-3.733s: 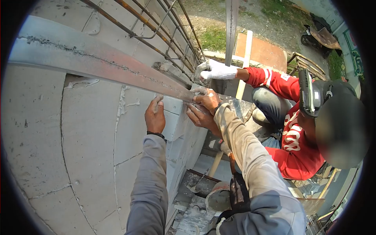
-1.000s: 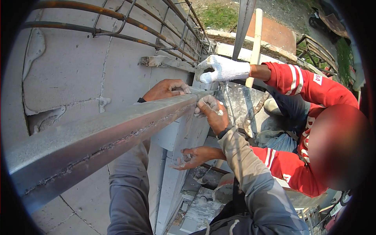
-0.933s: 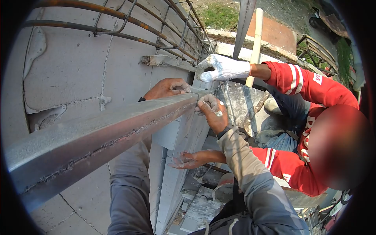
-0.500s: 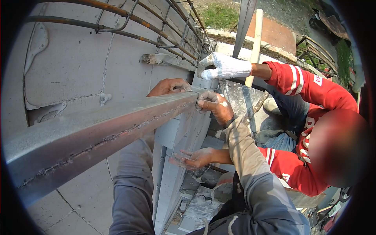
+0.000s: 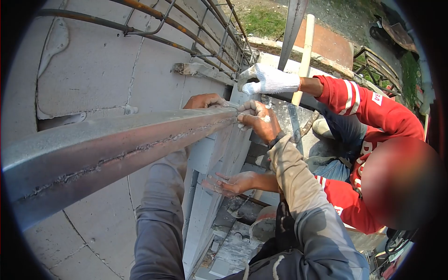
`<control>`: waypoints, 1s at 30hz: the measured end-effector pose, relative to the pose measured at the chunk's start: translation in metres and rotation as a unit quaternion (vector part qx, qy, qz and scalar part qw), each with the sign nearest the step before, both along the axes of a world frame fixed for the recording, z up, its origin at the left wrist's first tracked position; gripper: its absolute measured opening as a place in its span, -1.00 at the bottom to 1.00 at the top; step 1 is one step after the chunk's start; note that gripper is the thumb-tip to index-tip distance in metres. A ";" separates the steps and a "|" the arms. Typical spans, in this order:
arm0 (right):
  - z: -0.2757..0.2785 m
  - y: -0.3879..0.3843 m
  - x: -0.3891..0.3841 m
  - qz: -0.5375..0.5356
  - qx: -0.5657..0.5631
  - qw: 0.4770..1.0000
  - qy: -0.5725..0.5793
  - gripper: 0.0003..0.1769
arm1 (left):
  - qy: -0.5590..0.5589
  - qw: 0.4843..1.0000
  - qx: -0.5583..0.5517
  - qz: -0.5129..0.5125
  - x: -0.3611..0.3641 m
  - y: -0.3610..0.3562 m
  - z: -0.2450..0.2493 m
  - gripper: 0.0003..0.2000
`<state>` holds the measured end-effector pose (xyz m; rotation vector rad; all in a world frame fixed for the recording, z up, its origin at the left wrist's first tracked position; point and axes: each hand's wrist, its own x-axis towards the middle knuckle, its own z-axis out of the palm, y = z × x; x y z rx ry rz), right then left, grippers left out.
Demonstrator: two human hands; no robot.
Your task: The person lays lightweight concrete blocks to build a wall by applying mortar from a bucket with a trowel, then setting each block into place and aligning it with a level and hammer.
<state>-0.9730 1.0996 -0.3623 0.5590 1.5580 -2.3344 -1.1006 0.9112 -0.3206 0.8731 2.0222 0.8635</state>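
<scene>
A long grey metal beam (image 5: 116, 148) with a rough weld seam runs from the lower left to the middle of the view. My left hand (image 5: 205, 101) is on its far side near the end, fingers bent against the top edge and partly hidden by the beam. At the beam's end my right hand (image 5: 260, 120), dusted white, has thumb and fingers pinched together. Whatever lies between those fingertips is too small to make out. Just below is a co-worker's open bare hand (image 5: 231, 183); the co-worker's white-gloved hand (image 5: 269, 80) is above, fingers curled.
On the left rises a pale block wall (image 5: 93, 93), with a rusty rebar cage (image 5: 186, 35) along its top. An upright metal post (image 5: 292, 32) and a wooden pole (image 5: 305, 56) stand beyond. The co-worker in a red sweater (image 5: 392, 114) sits close on the right.
My right hand has shifted slightly right, and its fingers are bunched a little differently at the beam's end. The view has tilted slightly. Both co-worker's hands stay almost in place.
</scene>
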 end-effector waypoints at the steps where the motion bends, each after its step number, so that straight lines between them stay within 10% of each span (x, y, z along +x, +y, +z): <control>1: 0.000 0.001 -0.001 0.005 0.008 1.000 0.008 -0.71 | 0.000 1.000 -0.001 0.000 -0.003 -0.001 -0.003 -0.74; 14: -0.026 0.032 -0.040 0.191 -0.089 0.977 0.030 -0.89 | -0.102 0.994 -0.003 0.028 -0.009 -0.001 -0.021 -0.81; 21: -0.011 0.032 -0.043 0.211 0.344 0.870 0.285 -0.81 | -0.081 0.996 -0.023 0.014 -0.006 -0.003 -0.019 -0.79; 30: 0.016 0.030 -0.055 0.149 0.197 0.963 0.111 -0.75 | -0.119 0.986 -0.014 0.118 0.002 0.001 -0.001 -0.76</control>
